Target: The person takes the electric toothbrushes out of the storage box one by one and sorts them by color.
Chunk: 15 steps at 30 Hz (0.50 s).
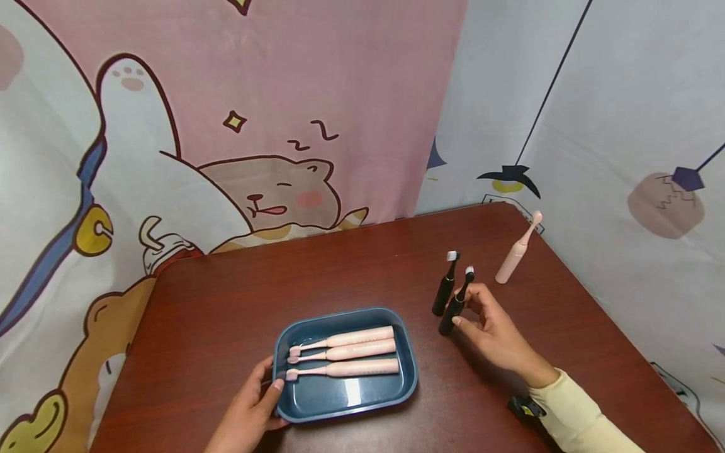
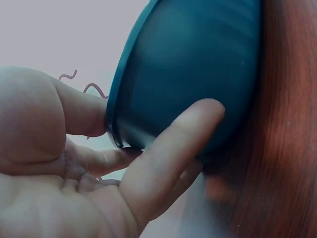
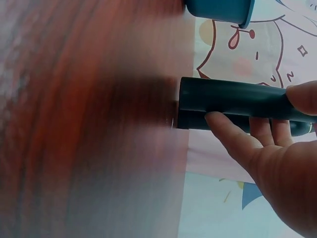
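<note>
My left hand [image 1: 247,406] grips the left end of a blue plastic tray [image 1: 411,371], thumb at the rim, other fingers against the outer wall, as the left wrist view also shows. Inside the tray lie three pink electric toothbrushes [image 1: 362,368] side by side, heads to the left. My right hand [image 1: 498,336] holds a black electric toothbrush [image 1: 451,314] upright by its handle. Just behind it a second black electric toothbrush [image 1: 443,294] stands upright. In the right wrist view the held black handle [image 3: 233,96] overlaps the other one; whether its base touches the table is unclear.
Another pink electric toothbrush [image 1: 511,263] stands upright toward the back right of the brown wooden table [image 1: 226,302]. Cartoon-printed cloth [image 1: 385,94] hangs behind the table and along its right side. A small black device [image 1: 527,408] sits by the right wrist.
</note>
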### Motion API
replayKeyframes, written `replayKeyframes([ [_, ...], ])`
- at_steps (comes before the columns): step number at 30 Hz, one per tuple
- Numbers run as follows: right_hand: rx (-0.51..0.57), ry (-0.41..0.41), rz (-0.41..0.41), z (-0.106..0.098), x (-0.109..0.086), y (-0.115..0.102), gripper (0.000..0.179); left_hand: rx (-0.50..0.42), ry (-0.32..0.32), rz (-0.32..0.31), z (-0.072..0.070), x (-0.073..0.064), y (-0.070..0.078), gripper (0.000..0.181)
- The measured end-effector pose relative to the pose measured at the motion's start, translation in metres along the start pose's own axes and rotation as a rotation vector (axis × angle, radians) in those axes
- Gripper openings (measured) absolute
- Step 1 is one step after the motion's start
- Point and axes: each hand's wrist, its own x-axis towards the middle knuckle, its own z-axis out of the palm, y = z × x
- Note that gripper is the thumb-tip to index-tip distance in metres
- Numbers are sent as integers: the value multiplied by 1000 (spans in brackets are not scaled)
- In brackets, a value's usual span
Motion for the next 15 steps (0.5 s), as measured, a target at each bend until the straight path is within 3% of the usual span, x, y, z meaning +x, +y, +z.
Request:
replayKeyframes([
  [15,36,-5,-15,2,1,4,45,9,-4,5,-1,-2,2,51],
])
